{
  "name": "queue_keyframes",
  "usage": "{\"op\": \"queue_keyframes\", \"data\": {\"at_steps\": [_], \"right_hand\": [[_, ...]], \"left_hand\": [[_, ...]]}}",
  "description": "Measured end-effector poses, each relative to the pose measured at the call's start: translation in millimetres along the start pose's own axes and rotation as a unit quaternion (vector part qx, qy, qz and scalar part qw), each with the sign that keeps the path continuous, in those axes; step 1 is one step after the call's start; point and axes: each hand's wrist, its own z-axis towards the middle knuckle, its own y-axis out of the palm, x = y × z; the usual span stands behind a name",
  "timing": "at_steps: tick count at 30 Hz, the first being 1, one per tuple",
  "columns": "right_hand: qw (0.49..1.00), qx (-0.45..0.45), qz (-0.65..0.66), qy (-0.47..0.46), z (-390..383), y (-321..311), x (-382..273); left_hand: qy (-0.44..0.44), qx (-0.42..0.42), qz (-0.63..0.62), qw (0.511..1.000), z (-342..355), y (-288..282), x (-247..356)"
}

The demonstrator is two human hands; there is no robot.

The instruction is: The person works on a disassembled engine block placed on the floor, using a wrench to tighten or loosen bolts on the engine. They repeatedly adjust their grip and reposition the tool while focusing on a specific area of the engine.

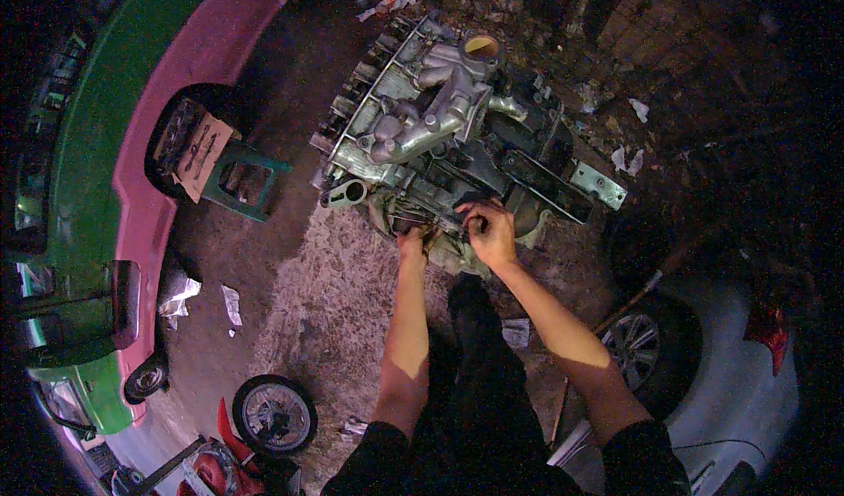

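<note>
From the head view, I see a big metal engine (426, 157) on the floor (325, 289), directly beyond the person's two hands, its silver intake pipes (457, 102) uppermost. The left hand (415, 237) reaches in at the engine's near edge, beside some crumpled cloth (459, 257); its fingertips are hidden down there, so I can't tell whether they grip anything. Just to its right, a little apart, the right hand (491, 230) is at the same near edge, fingers curled in towards the thumb; whether something is pinched between them I can't make out. Over to the left, a green stool (274, 184) stands near a pink-and-green vehicle (167, 100).
</note>
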Motion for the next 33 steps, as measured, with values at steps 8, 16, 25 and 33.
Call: {"op": "queue_keyframes", "data": {"at_steps": [8, 16, 25, 33], "right_hand": [[1.0, -0.003, -0.019, -0.013, -0.3, 0.1, 2.7], [0.999, 0.002, -0.034, 0.001, -3.8, 5.5, 13.0], [1.0, -0.012, -0.021, -0.012, -0.6, -0.2, 4.0], [0.999, -0.017, -0.036, -0.023, -1.1, -0.7, 4.9]], "left_hand": [[0.003, 0.002, 0.085, 0.996, -5.8, 0.1, 23.7], [0.272, -0.036, 0.244, 0.93, -81.6, 39.0, 49.4], [0.471, 0.018, 0.534, 0.702, -147.3, 32.7, -16.3], [0.408, 0.095, 0.418, 0.806, -109.4, -34.0, -10.8]]}}
